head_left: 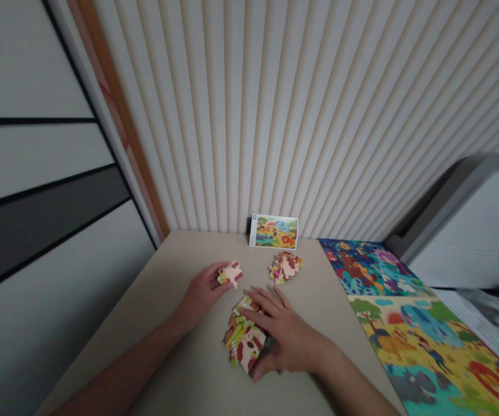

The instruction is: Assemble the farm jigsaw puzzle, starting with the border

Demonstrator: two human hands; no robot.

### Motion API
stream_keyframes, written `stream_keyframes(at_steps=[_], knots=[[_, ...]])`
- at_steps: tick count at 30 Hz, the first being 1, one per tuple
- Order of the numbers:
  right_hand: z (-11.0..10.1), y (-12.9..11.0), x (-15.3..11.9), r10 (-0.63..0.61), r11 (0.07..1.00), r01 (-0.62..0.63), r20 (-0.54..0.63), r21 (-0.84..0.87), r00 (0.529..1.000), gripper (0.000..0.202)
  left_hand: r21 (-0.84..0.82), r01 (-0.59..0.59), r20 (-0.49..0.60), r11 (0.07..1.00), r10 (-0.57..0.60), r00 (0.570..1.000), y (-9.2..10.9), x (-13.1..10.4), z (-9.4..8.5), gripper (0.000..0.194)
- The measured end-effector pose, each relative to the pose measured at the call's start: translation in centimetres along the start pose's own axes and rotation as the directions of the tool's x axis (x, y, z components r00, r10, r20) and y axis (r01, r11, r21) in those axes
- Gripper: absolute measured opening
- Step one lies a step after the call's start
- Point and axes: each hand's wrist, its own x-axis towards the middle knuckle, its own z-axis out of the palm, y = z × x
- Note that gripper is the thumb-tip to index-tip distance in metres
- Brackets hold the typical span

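Left grip (201, 292): closed on a pink, brown and yellow-green cardboard jigsaw piece (230, 274), pinched at the fingertips over the beige bench (188, 370). Just to the right of this grip and nearer the body lies a loose near pile (249, 346) of multicoloured cardboard jigsaw pieces, on the bench.

Right grip (290, 332): fingers spread across the right side of the near pile, thumb at its near edge. Whether it is clenched on any piece cannot be told.

Beyond the right grip stands a small white-bordered picture card (274, 232); in front of the card lies a smaller far pile (286, 267) of similar pieces. To the right of the right grip lie a dark-blue picture sheet (373, 266) and, nearer, a yellow animal picture sheet (440, 352).

Step in hand, as judged: separating pieces from the near pile. The next move calls for a steady left pinch and a light right touch, so that the near pile does not scatter.

Limits of view: the left fingers behind the jigsaw piece are hidden, as are the pieces under the right palm. Printing on the card is too small to read. The yellow sheet is cut off at the frame edge.
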Motion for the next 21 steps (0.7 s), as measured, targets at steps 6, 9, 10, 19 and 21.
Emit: stream_keyframes(at_steps=[6, 9, 10, 19, 21], knots=[[0.1, -0.2, 0.0, 0.093, 0.986, -0.036, -0.358, 0.163, 0.929, 0.053, -0.189, 0.013, 0.087, 0.982, 0.004, 0.996, 2.5, -1.3, 1.6, 0.057], [0.9, 0.2, 0.3, 0.261, 0.938, -0.086, -0.520, 0.336, 0.813, 0.039, -0.165, 0.021, 0.167, 0.986, 0.007, 0.986, 2.8, -2.2, 2.4, 0.055], [1.2, 0.3, 0.5, 0.297, 0.917, -0.083, -0.529, 0.390, 0.795, 0.040, -0.160, 0.020, 0.198, 0.987, 0.012, 0.980, 2.9, -2.6, 2.6, 0.053], [2.2, 1.2, 0.9, 0.472, 0.764, -0.131, -0.409, 0.631, 0.781, 0.032, -0.250, 0.066, 0.335, 0.966, 0.022, 0.942, 3.3, -4.0, 3.7, 0.060], [2.2, 1.4, 0.9, 0.490, 0.730, -0.107, -0.408, 0.674, 0.770, 0.033, -0.267, 0.080, 0.330, 0.960, 0.013, 0.944, 3.4, -4.0, 3.6, 0.060]])
